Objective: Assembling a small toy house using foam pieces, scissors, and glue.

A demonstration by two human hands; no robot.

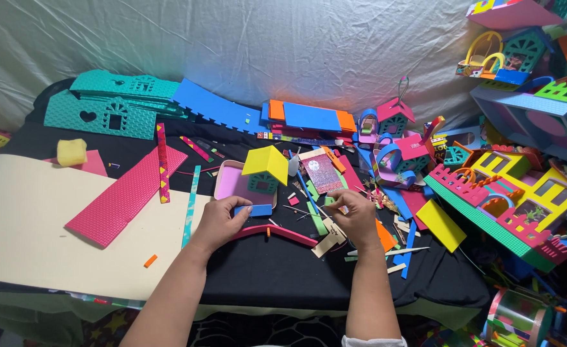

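Note:
My left hand (222, 222) rests its fingers on the blue base of a small foam house (264, 180) with a yellow roof and teal front, standing on a pale pink foam tray (230, 185). My right hand (355, 218) pinches a small thin piece among foam scraps, right of the house; what it grips is too small to name. A curved pink foam strip (277, 232) lies just in front of both hands on the black cloth.
A cream sheet (33, 225) and a pink textured foam panel (126, 193) lie at left. Teal wall pieces (113, 106) and blue sheets (309, 117) sit at the back. Finished foam houses (508, 199) crowd the right side.

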